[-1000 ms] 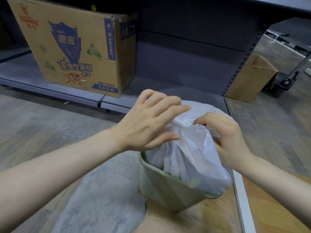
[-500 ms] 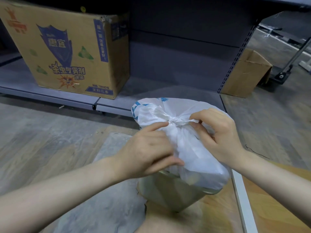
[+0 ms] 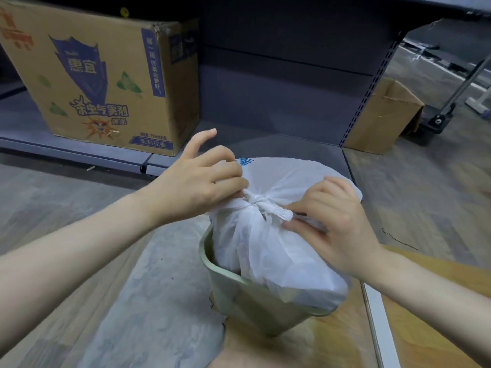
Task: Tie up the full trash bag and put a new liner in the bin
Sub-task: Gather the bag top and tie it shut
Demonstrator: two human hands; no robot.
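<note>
A: Where is the trash bag?

B: The white trash bag (image 3: 276, 251) sits in the pale green bin (image 3: 247, 298), bulging above its rim, a knot (image 3: 261, 205) at its top.

A: And the hands?

B: The left hand (image 3: 196, 187) pinches bag plastic left of the knot; the right hand (image 3: 337, 221) pinches the twisted end on its right. A printed cardboard box (image 3: 101, 83) stands behind the bin.

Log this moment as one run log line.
stage: tying | left hand, right hand: pinch knot tails | trash bag: in bin

Grey metal shelving (image 3: 279, 83) with printed cardboard box (image 3: 101, 83), over perhaps wood-grain floor (image 3: 53, 203).
</note>
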